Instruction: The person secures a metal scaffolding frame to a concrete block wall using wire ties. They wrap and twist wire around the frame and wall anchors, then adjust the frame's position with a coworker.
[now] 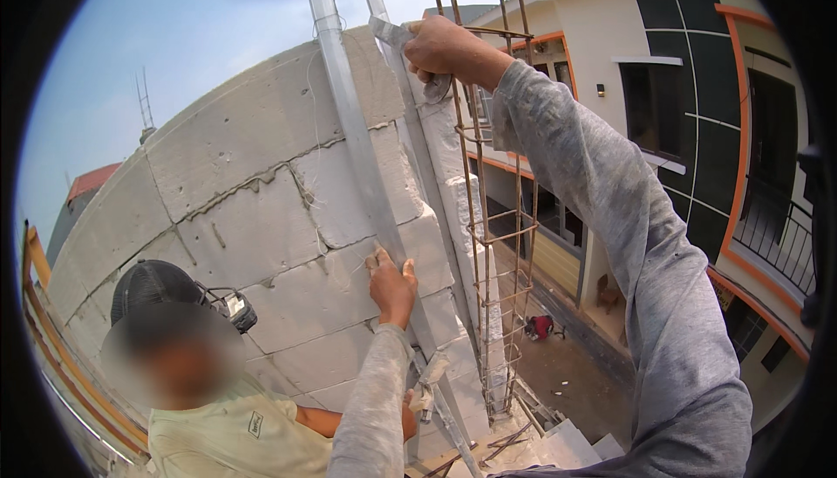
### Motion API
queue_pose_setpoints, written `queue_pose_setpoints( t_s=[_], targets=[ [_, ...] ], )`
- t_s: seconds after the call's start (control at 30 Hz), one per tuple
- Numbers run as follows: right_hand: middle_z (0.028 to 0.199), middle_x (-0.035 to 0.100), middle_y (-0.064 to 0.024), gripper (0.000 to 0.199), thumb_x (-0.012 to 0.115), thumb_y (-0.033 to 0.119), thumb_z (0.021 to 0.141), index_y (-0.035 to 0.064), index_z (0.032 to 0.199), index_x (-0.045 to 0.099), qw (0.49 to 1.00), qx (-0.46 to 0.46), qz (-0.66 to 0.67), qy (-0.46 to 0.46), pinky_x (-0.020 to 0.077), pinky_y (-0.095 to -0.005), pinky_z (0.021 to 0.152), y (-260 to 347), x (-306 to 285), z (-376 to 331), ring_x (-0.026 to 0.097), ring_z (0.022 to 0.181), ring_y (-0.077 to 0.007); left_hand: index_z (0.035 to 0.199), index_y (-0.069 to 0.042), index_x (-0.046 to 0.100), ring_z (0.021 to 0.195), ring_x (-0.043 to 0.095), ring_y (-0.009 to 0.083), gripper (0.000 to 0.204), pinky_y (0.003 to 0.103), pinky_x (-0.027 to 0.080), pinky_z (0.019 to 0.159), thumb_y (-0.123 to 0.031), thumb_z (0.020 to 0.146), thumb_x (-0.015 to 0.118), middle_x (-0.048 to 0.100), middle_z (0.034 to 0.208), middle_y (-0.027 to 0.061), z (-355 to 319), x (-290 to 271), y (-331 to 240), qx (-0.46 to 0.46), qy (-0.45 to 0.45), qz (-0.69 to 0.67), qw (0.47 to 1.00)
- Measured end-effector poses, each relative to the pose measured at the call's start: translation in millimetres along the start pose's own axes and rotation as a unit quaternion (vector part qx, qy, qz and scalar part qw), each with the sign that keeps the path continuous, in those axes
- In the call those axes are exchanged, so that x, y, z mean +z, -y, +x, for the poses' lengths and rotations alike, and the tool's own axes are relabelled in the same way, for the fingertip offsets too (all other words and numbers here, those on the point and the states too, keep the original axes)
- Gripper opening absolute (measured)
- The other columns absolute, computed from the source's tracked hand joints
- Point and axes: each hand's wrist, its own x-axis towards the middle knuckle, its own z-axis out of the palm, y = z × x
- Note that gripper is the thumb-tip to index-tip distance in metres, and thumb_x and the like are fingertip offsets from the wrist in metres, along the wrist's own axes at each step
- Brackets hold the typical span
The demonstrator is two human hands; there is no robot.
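Note:
A long silver metal bar (362, 151) leans upright against a wall of pale lightweight blocks (253, 216). My left hand (391, 286) is closed on this bar about halfway up the wall, thumb along its edge. Higher up, at the wall's end, my right hand (445, 49) is closed around a grey metal piece (390, 33); one flat end sticks out left of the fist. Its exact kind is hidden by my fingers. A second upright metal strip (425, 147) runs along the wall's end, just below my right hand.
A co-worker in a dark cap (155, 291) stands at lower left, one hand (408, 417) by a grey fitting (427, 382) low on the bar. A rusty rebar cage (488, 234) rises beside the wall's end. Far below lies a paved lane (567, 400) with a crouching person (540, 327).

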Motion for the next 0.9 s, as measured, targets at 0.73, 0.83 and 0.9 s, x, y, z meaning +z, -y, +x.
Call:
queue_pose_setpoints(
  t_s=[0.73,0.83,0.9],
  targets=[
    [0.078,0.069,-0.0191,0.045,0.050,0.000,0.084,-0.0080,0.128,0.058,0.991,0.045,-0.035,-0.121,0.0554,-0.0317,0.054,24.0,-11.7,-13.5,0.068,0.061,-0.0216,0.140,0.007,0.043,0.119,0.056,0.0418,0.069,0.046,0.051,0.096,-0.020,0.085,0.076,0.050,0.131,0.0246,-2.3,3.2,-0.3,-0.015,-0.018,-0.017,1.000],
    [0.074,0.069,-0.0176,0.027,0.057,0.007,0.086,-0.0077,0.107,0.066,0.996,-0.051,-0.055,0.046,0.0573,-0.0323,0.057,3.4,26.0,-22.4,0.068,0.060,-0.0209,0.140,0.007,0.043,0.119,0.057,0.0415,0.070,0.046,0.051,0.096,-0.020,0.085,0.076,0.049,0.132,0.0241,-2.9,2.1,-0.9,-0.007,-0.017,-0.018,1.000],
    [0.075,0.068,-0.0151,0.042,0.054,0.004,0.087,-0.0085,0.127,0.056,0.997,0.028,0.063,0.024,0.0548,-0.0321,0.053,-12.9,9.6,-2.8,0.067,0.059,-0.0185,0.141,0.007,0.043,0.119,0.057,0.0412,0.070,0.046,0.052,0.096,-0.020,0.085,0.076,0.047,0.133,0.0240,-2.7,1.8,-0.9,-0.021,-0.015,-0.015,1.000]
  ],
)
